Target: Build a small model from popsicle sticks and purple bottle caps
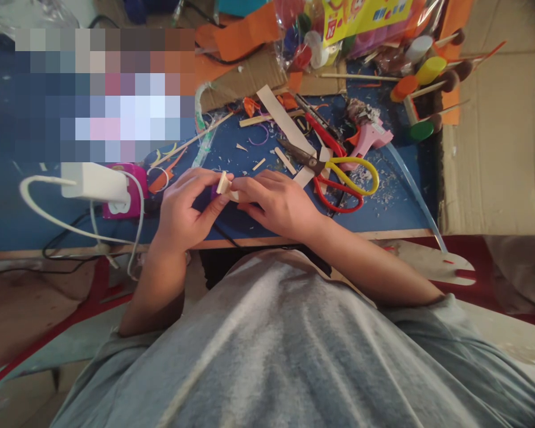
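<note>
Close to the table's front edge, my left hand pinches a small pale wooden piece between thumb and fingers. My right hand meets it from the other side, its fingers curled in and pressed at the piece; a pale strip shows under those fingertips. Just right of my right hand lie scissors with one yellow and one red handle, blades spread a little. Short cut sticks rest on the table above my right hand. My fingers partly hide the held piece.
A pink glue gun with a clear glue stick, a red utility knife and paint bottles with brushes are at the right. A white charger and cables sit left on the blue table. Cardboard lies far right.
</note>
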Motion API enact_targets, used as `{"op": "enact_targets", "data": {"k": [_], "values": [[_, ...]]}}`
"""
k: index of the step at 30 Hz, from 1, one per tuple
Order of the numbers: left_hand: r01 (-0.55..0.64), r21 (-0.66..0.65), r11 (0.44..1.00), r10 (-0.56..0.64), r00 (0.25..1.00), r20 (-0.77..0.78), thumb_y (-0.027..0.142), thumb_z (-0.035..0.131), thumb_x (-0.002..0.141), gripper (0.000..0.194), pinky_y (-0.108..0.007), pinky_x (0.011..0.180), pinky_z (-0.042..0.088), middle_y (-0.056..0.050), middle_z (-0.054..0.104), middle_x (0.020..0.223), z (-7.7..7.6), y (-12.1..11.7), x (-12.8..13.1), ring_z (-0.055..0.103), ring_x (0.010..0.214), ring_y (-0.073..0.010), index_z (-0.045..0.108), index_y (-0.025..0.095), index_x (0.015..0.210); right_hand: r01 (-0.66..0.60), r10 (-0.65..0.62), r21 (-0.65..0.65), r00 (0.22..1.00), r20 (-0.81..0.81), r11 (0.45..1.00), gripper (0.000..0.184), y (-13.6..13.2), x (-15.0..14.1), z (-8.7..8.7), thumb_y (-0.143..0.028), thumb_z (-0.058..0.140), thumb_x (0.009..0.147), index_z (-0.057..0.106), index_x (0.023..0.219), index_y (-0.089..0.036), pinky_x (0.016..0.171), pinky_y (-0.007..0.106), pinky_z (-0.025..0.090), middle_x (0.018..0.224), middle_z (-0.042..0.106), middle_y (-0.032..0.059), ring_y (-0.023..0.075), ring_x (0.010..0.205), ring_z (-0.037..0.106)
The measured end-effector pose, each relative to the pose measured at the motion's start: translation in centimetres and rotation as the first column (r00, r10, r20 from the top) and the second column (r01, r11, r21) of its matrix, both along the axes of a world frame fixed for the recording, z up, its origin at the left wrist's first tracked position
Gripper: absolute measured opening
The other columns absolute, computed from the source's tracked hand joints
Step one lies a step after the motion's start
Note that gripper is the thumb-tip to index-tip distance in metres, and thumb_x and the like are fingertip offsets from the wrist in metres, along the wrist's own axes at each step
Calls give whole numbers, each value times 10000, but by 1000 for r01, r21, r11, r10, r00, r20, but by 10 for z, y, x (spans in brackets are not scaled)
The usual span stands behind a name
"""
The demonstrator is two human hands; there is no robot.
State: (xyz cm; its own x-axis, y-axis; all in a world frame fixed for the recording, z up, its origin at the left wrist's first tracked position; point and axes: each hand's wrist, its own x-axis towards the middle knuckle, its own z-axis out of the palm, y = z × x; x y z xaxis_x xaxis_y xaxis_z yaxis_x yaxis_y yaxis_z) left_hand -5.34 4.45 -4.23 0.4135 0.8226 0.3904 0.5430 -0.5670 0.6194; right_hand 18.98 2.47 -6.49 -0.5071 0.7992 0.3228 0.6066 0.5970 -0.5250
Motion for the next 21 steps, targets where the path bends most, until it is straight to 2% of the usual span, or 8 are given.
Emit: {"op": "enact_targets", "data": {"k": [4,11,14,21], "values": [[5,-5,1000,-5,1000,19,568,668,1142,358,-373,994,638,-72,872,1122,1,0,0,812,1042,-234,797,235,1160,-54,54,15,998,-16,998,181,1,1,-3,-250,640,1168,784,1268,-204,1036,460,565,1255,867,123,305,1143,739],[0,-18,1000,-1,1000,-16,577,650,1142,381,-389,1028,629,-83,872,1195,0,-1,-2,801,1089,-247,792,238,1243,-33,35,89,999,-24,995,247,0,2,-4,-252,631,1157,812,1319,-205,1100,536,582,1419,780,167,336,1242,680],[-11,-28,1000,10,1000,-24,599,639,1139,409,-398,1030,631,-88,870,1190,-1,-1,-2,798,1086,-253,793,235,1244,-41,43,93,999,-13,995,242,0,2,-3,-240,634,1147,816,1305,-216,1099,555,580,1338,782,149,340,1221,660],[-19,-48,999,18,1000,-16,597,644,1140,409,-389,1017,631,-90,870,1174,0,0,-1,798,1075,-250,794,230,1241,-51,41,174,997,61,983,269,-1,1,-5,-253,567,1199,815,1282,-193,989,490,553,1264,830,121,316,1182,657]]}}
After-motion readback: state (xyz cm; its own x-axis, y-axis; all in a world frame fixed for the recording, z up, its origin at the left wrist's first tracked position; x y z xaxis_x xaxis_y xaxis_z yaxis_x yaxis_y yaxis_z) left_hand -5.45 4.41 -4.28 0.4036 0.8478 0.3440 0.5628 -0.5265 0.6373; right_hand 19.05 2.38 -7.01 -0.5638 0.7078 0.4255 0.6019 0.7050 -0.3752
